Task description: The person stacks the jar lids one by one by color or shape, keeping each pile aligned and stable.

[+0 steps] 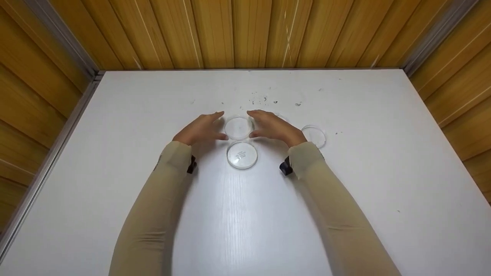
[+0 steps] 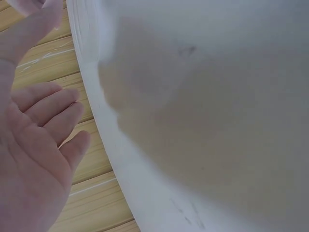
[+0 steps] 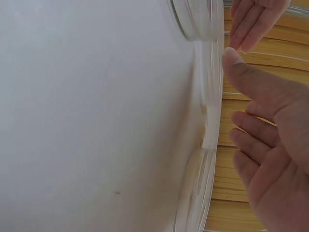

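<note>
My left hand [image 1: 202, 129] and right hand [image 1: 275, 127] face each other in the head view, thumbs nearer me, fingers relaxed. Between them lies a round clear petri dish [image 1: 238, 128]; neither hand grips it, and whether any fingertip touches it I cannot tell. Just in front of that dish sits another petri dish [image 1: 242, 155] with small print on it. By the right wrist is a third clear dish [image 1: 315, 137]. Part of a clear rim [image 1: 281, 116] shows behind the right hand, mostly hidden. The left palm [image 2: 36, 145] and right palm [image 3: 280, 169] hold nothing in the wrist views.
The white table [image 1: 238, 230] carries small dark marks [image 1: 275, 102] beyond the hands. Wood-patterned walls [image 1: 249, 34] stand at the back and both sides, with a metal rail [image 1: 46, 157] along the left edge. Each wrist wears a small black device [image 1: 286, 167].
</note>
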The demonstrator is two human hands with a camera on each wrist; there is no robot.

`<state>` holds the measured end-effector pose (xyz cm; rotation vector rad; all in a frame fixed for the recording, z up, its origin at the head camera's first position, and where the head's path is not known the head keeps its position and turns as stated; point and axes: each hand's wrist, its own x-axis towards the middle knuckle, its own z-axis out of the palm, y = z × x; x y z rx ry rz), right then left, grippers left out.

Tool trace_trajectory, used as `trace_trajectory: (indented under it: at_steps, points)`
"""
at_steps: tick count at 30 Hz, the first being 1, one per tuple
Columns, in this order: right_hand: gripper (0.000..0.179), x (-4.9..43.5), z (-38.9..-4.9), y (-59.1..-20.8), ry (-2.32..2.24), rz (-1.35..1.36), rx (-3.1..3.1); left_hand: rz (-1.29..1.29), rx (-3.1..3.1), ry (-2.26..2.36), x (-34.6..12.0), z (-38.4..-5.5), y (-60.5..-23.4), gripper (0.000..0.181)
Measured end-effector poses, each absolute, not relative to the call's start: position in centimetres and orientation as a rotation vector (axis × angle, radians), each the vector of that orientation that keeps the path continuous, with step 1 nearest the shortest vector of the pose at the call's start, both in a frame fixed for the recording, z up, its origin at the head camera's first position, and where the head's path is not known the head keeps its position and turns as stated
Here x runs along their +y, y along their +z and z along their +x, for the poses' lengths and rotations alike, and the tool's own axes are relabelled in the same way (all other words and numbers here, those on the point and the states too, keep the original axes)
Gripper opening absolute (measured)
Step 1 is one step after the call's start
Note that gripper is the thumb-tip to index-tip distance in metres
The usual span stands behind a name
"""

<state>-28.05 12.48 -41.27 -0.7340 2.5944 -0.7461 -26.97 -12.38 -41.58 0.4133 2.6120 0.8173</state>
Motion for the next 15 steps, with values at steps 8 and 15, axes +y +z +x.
trace_trajectory:
  at_steps: [8, 15]
  points:
    - [0.077, 11.7, -28.2, -42.1, -0.754, -0.710, 2.565, 0.411, 2.598, 0.775, -12.0, -27.2, -41.9, 0.083]
    - [0.075, 11.3, -28.1, -42.3, -0.728, -0.665, 2.578, 0.332, 2.568, 0.833, -11.5, -27.3, -42.0, 0.079]
